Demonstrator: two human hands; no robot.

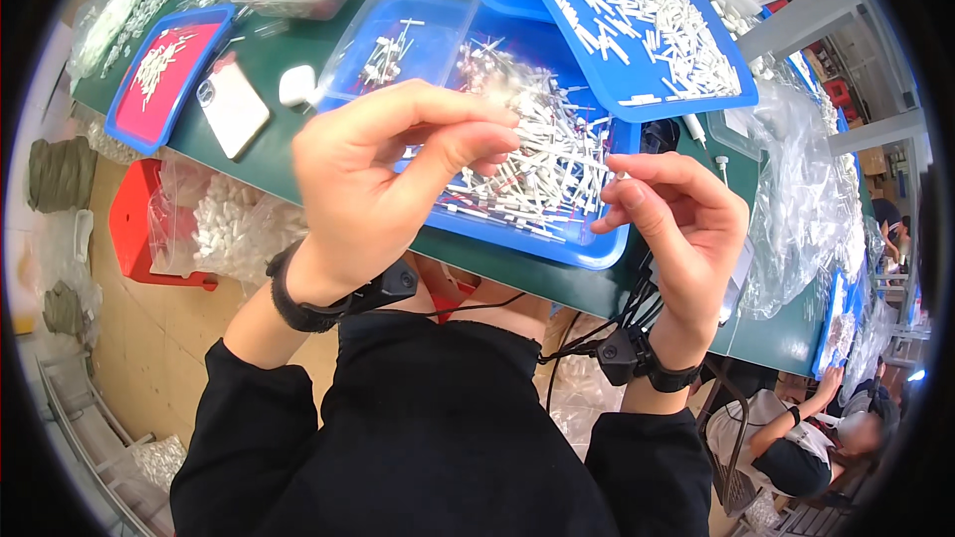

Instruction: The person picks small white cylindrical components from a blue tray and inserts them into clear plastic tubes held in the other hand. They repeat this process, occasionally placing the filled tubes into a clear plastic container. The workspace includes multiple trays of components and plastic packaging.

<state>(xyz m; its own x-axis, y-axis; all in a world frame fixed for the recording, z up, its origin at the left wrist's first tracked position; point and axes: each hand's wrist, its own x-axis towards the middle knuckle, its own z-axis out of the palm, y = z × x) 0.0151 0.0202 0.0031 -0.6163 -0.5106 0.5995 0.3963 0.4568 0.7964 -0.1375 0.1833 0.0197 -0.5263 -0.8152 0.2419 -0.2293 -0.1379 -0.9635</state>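
Both my hands are raised over a blue tray (587, 257) heaped with thin white stick-like parts (532, 174), some showing bits of red. My left hand (383, 174) is closed in a pinch above the tray's left part; anything between its fingertips is too small or hidden to make out. At the tray's right edge, the thumb and index finger of my right hand (686, 224) are pinched on a tiny white piece (622, 176). A clear plastic box (438, 2) with a few similar parts rests over the tray's left corner.
Behind lies another blue tray (686, 104) of short white tubes. To the left are a red-bottomed blue tray (189, 40), a phone (234, 109) and a white case (296, 86). Plastic bags (786, 219) cover the table's right side. A co-worker (786, 447) sits at lower right.
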